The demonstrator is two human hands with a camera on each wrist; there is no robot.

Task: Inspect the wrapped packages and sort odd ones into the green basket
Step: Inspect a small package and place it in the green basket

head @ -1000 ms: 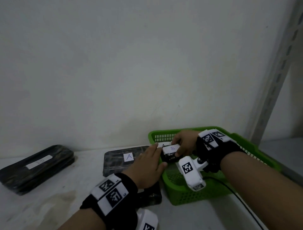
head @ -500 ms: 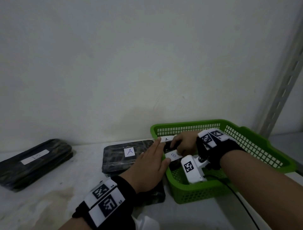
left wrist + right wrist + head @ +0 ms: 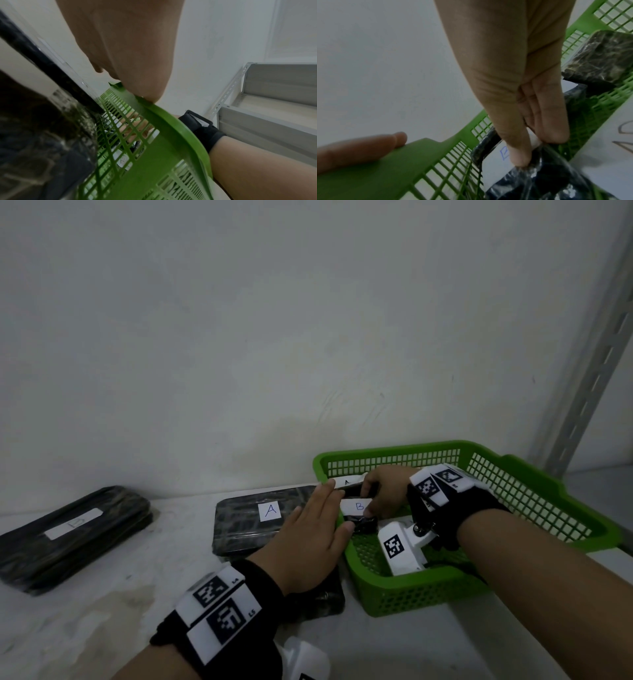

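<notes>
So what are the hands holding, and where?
The right hand pinches the small black package at its white B label. The left hand holds nothing, resting flat on the green basket rim.

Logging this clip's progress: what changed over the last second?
The right hand lowered the B-labelled package from rim height down into the green basket, gripping it throughout. The left hand stayed flat at the rim; the A-labelled package stayed put.

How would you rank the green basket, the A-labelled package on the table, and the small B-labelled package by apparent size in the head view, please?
1. Green basket
2. A-labelled package, partly covered by the left hand
3. Small B-labelled package, gripped by the right hand
</notes>
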